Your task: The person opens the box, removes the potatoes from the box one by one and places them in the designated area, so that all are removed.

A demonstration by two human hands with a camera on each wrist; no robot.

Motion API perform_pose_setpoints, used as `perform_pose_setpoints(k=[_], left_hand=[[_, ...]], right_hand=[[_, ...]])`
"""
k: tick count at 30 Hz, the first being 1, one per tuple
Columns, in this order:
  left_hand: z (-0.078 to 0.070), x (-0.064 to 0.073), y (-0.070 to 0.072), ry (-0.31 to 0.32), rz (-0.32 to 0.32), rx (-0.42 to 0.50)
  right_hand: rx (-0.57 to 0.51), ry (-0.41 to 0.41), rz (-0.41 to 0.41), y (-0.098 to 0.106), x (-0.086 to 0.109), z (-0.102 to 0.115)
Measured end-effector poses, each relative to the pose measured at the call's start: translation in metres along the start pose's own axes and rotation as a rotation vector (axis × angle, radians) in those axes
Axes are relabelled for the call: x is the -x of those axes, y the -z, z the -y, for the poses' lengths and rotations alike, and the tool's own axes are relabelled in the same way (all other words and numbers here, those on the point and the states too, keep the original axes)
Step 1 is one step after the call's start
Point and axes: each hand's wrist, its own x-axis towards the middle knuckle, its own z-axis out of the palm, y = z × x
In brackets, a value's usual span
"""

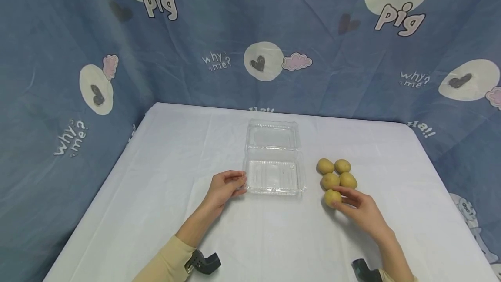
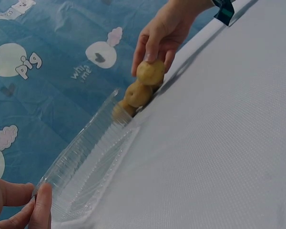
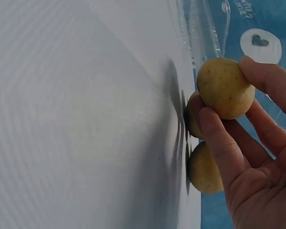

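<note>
A clear plastic clamshell box [image 1: 272,176] lies on the table with its lid [image 1: 274,136] folded back behind the base. At the base's left rim, my left hand [image 1: 225,188] pinches the edge between thumb and fingers, seen close in the left wrist view [image 2: 26,205]. My right hand [image 1: 362,211] holds a small yellow potato [image 1: 332,198] by its fingertips, to the right of the box. In the right wrist view the held potato [image 3: 225,88] appears just off the cloth. Several more potatoes [image 1: 325,166] sit grouped behind it.
White cloth covers the table [image 1: 188,142]. A blue printed curtain [image 1: 219,16] hangs behind it and along its sides. Dark wrist-worn devices [image 1: 203,262] sit on both forearms.
</note>
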Motion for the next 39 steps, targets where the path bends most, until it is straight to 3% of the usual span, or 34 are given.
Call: perform_pose_setpoints(k=[28, 39], left_hand=[[0.0, 0.001, 0.0, 0.002, -0.005, 0.001], [-0.001, 0.0, 0.001, 0.0, 0.005, 0.01]], right_hand=[[0.127, -0.033, -0.028, 0.011, 0.0, -0.007], [0.235, 0.046, -0.075, 0.01, -0.001, 0.0]])
